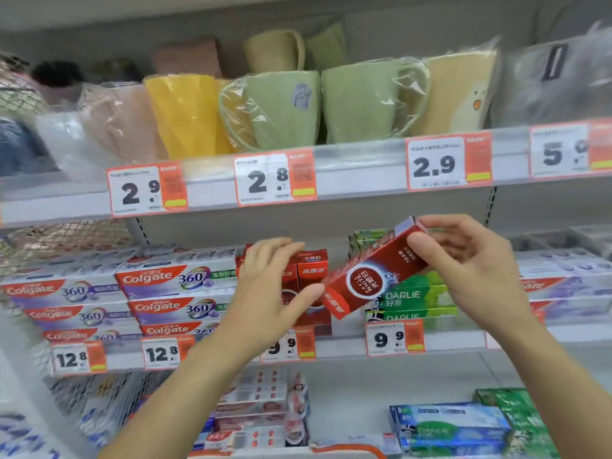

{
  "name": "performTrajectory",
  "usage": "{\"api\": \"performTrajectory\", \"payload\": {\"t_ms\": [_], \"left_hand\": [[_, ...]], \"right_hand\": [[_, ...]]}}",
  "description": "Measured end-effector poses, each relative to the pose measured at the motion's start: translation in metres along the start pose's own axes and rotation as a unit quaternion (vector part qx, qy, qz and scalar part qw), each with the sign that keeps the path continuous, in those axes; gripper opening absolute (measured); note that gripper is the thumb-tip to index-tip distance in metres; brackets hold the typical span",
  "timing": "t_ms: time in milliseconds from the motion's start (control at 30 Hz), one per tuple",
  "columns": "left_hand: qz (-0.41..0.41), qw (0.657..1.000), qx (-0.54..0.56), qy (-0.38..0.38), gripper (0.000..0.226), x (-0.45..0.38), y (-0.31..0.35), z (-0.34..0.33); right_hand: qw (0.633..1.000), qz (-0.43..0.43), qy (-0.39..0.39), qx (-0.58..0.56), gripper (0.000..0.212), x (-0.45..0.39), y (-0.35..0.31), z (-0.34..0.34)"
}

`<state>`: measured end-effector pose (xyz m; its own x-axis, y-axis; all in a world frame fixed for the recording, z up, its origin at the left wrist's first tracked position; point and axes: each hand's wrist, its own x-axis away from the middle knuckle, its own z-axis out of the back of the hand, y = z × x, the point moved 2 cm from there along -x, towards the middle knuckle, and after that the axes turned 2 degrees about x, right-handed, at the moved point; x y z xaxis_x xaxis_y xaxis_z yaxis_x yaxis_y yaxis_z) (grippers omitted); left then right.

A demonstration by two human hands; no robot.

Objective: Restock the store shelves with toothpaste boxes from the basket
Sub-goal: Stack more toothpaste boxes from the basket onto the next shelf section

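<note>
A red toothpaste box (pixel 371 276) is held tilted in front of the middle shelf, its upper end to the right. My right hand (pixel 470 270) grips that upper end, thumb on the front face. My left hand (pixel 275 286) is at the box's lower left corner, thumb touching it, fingers curved over red boxes (pixel 313 270) standing upright on the shelf. The basket is not in view.
Stacked Colgate 360 boxes (pixel 175 293) fill the shelf to the left, green Darlie boxes (pixel 417 299) lie behind the held box. Wrapped plastic cups (pixel 284 111) stand on the shelf above. More toothpaste boxes (pixel 450 425) sit on the lower shelf. Price tags (pixel 394 337) line the shelf edges.
</note>
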<state>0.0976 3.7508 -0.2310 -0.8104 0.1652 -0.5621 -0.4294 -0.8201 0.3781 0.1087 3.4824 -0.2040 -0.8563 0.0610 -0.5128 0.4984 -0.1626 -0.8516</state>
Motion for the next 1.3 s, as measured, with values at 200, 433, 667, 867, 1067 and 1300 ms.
{"api": "performTrajectory", "payload": {"t_ms": [200, 433, 667, 867, 1067, 1300], "left_hand": [[-0.025, 0.965, -0.24, -0.099, 0.078, -0.036, -0.016, -0.018], [-0.008, 0.955, -0.262, -0.137, 0.067, -0.04, -0.031, -0.027], [-0.039, 0.973, -0.194, -0.119, 0.072, -0.032, -0.027, -0.017], [0.096, 0.977, 0.185, 0.041, 0.07, 0.031, 0.005, 0.013], [0.239, 0.849, 0.469, -0.043, 0.064, 0.036, 0.005, 0.004], [0.134, 0.904, 0.403, -0.042, 0.057, 0.004, 0.025, 0.017]], "right_hand": [[0.99, 0.022, -0.065, 0.12, 0.042, -0.014, -0.012, -0.016], [0.968, 0.04, -0.097, 0.228, 0.048, -0.024, -0.018, -0.028], [0.961, -0.011, -0.137, 0.242, 0.048, -0.021, -0.018, -0.024], [0.977, -0.198, -0.079, -0.029, 0.044, 0.022, 0.012, 0.002], [0.892, -0.339, -0.111, -0.279, 0.036, 0.064, 0.036, -0.012], [0.951, -0.086, -0.293, 0.054, 0.089, 0.041, 0.003, -0.013]]}}
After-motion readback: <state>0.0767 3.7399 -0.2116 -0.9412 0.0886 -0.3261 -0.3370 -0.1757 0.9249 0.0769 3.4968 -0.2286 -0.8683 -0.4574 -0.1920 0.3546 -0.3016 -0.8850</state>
